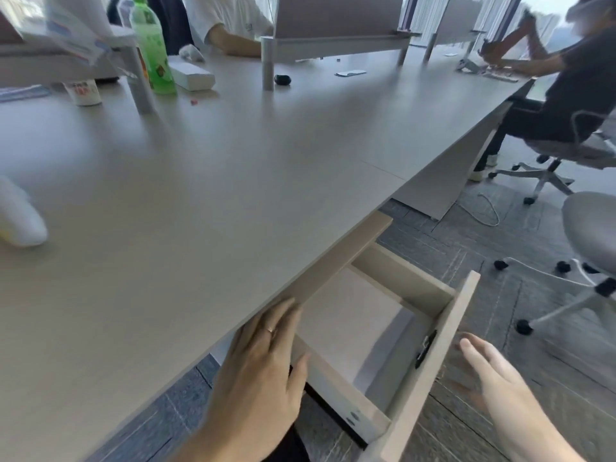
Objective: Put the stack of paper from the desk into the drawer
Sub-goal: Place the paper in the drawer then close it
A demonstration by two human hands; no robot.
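- The desk spreads away above and beyond both sets of fingers. Its near edge runs diagonally just over the left fingertips. No paper shows on the bare part of the top nearest them.
- The drawer stands pulled out from under that edge, between the two hands. Its front panel is just to the left of the right fingertips, and its side wall is under the left thumb.
- The stack of paper appears to lie flat inside the drawer, a pale sheet-shaped slab with a shadow along its right side. It lies directly ahead and to the right of the left fingers, and its long axis seems to run back under the desk, along the drawer's depth. From the right fingers it lies to the left, beyond the front panel.
- The left hand is the nearer one. Its fingers are stretched flat and loose, gripping nothing. Their tips are at or on the stack's near-left edge, though blur hides whether they touch it.
- The right hand hangs outside the drawer with its fingers spread and empty, close to the front panel but apart from it.
- In my judgement the placing is nearly done. What remains turns on the left fingers clearing the stack, towards the body, before the front panel is pushed in.
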